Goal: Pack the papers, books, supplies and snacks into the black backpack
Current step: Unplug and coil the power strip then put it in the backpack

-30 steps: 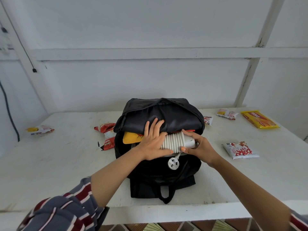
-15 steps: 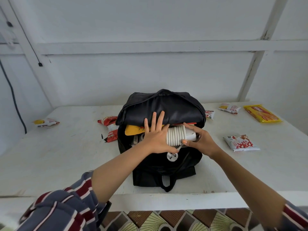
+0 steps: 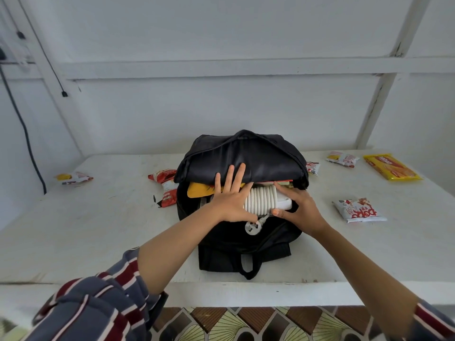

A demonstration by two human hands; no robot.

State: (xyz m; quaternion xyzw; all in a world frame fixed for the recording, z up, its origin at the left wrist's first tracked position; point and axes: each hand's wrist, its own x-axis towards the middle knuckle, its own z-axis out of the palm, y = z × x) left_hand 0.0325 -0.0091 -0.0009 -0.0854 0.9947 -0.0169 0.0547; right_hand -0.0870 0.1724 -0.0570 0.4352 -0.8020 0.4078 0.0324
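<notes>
Two hands work at the mouth of the black fabric backpack (image 3: 246,163). Your left hand (image 3: 230,201) now lies flat, fingers straight and spread, pressing on the white power strip (image 3: 264,199) wound with its own cord; a second ago those fingers lay closer together over the coil. Your right hand (image 3: 299,209) still grips the strip's bare end, thumb below and fingers above. The strip sits under the flap, beside a yellow flat item (image 3: 203,189). Its round white plug (image 3: 252,226) hangs outside, so treat insertion as incomplete. A red snack packet (image 3: 165,185) and a yellow biscuit pack (image 3: 391,167) remain on the white table (image 3: 98,230).
</notes>
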